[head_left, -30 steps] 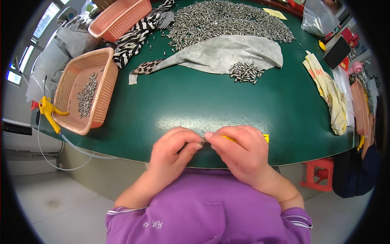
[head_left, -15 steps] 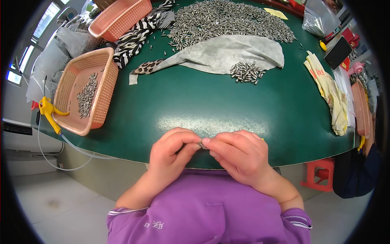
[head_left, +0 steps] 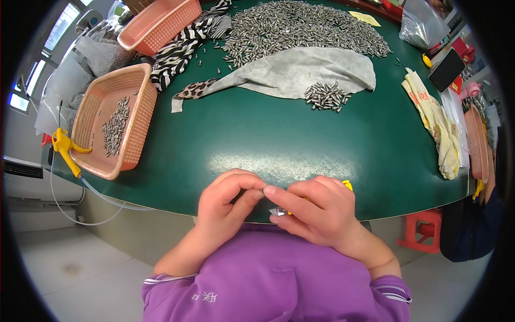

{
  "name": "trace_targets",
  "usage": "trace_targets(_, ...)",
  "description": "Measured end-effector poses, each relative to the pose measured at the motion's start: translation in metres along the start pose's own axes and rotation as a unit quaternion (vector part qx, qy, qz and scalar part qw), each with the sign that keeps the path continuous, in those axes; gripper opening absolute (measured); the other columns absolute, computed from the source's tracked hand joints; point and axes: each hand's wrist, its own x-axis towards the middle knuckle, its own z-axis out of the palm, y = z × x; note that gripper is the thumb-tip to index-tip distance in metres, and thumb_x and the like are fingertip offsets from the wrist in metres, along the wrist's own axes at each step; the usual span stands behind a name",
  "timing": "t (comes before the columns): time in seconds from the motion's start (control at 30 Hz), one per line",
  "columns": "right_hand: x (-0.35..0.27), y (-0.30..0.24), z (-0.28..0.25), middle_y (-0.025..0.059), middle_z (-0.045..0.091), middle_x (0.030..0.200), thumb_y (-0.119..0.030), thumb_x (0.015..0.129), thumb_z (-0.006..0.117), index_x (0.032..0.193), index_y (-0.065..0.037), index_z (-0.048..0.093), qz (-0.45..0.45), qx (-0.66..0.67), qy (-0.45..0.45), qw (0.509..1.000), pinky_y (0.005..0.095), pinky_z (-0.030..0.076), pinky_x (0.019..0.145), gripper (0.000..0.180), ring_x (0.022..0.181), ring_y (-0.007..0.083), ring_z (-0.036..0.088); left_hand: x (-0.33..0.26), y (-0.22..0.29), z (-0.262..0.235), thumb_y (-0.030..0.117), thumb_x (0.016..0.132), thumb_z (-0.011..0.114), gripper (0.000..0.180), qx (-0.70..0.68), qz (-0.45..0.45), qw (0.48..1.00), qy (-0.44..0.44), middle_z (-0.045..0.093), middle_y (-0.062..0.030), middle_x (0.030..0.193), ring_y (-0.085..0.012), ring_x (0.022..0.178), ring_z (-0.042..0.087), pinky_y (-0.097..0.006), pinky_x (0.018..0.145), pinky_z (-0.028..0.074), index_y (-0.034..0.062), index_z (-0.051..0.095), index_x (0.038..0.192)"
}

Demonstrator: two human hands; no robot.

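Near the front edge of the green table, my left hand pinches a small metal part between thumb and forefinger; most of it is hidden. My right hand has its thumb and forefinger against that part. Its curled fingers also grip a yellow-handled tool with a silver, blade-like tip. The tip points left below the fingers, while the yellow end shows beyond the knuckles. Ahead lies a small heap of metal pins at the edge of a grey cloth.
Behind the cloth spreads a large pile of metal pins. On the left, a pink basket holds more pins, with a yellow air gun and hose beside it. Yellowish gloves and a phone lie to the right.
My right thumb and fingers have shifted, and the tool's silver tip and yellow end now show at that hand. My left hand has stayed nearly still, pinching the small part.
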Motion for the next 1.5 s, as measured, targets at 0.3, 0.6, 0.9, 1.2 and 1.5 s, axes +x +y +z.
trace_targets(0.3, -0.006, 0.005, 0.005, -0.0015, 0.058, 0.082, -0.021, 0.066, 0.077, 0.107, -0.014, 0.068, 0.008, -0.024, 0.027, 0.999, 0.0292, 0.045, 0.055, 0.043, 0.066, 0.0164, 0.058, -0.002, -0.002, 0.001, -0.002, 0.082, 0.068, 0.011, -0.007, -0.021, 1.0, 0.003, 0.066, -0.0074, 0.088, -0.0207, 0.082, 0.063, -0.03, 0.071, 0.05, 0.0027, 0.065, 0.091)
trace_targets(0.6, 0.002, 0.002, 0.003, 0.0023, 0.061, 0.087, -0.022, 0.073, 0.075, 0.111, -0.013, 0.066, 0.05, 0.011, 0.045, 0.998, 0.0312, 0.047, 0.06, 0.04, 0.069, 0.0191, 0.059, -0.002, -0.002, 0.001, -0.002, 0.081, 0.069, 0.011, -0.024, -0.026, 0.999, 0.012, 0.066, -0.0071, 0.088, -0.0196, 0.083, 0.063, -0.029, 0.072, 0.05, 0.0032, 0.066, 0.09)
trace_targets(0.9, -0.002, 0.006, 0.006, -0.0007, 0.061, 0.086, -0.012, 0.071, 0.073, 0.107, -0.014, 0.068, 0.018, 0.01, 0.026, 0.999, 0.0309, 0.046, 0.057, 0.036, 0.068, 0.0179, 0.059, -0.003, -0.004, 0.003, -0.007, 0.077, 0.07, 0.016, -0.058, -0.027, 0.997, 0.032, 0.065, -0.0068, 0.089, -0.0166, 0.081, 0.062, -0.027, 0.068, 0.051, 0.0024, 0.063, 0.089)
trace_targets(1.2, -0.002, 0.006, 0.009, -0.0013, 0.061, 0.086, -0.009, 0.069, 0.073, 0.107, -0.015, 0.069, 0.005, 0.005, 0.032, 0.999, 0.0285, 0.045, 0.055, 0.039, 0.067, 0.0161, 0.058, -0.003, -0.004, 0.007, -0.009, 0.074, 0.071, 0.019, -0.074, -0.029, 0.995, 0.056, 0.065, -0.0069, 0.088, -0.0156, 0.081, 0.062, -0.026, 0.067, 0.052, 0.0022, 0.061, 0.085)
trace_targets(1.5, -0.003, 0.007, 0.011, -0.0014, 0.06, 0.086, -0.011, 0.07, 0.074, 0.108, -0.017, 0.068, 0.001, -0.001, 0.028, 1.0, 0.0285, 0.044, 0.054, 0.039, 0.067, 0.0154, 0.058, -0.003, -0.003, 0.005, -0.011, 0.072, 0.07, 0.021, -0.059, -0.033, 0.997, 0.045, 0.066, -0.0069, 0.088, -0.0177, 0.082, 0.063, -0.027, 0.069, 0.052, 0.0027, 0.062, 0.085)
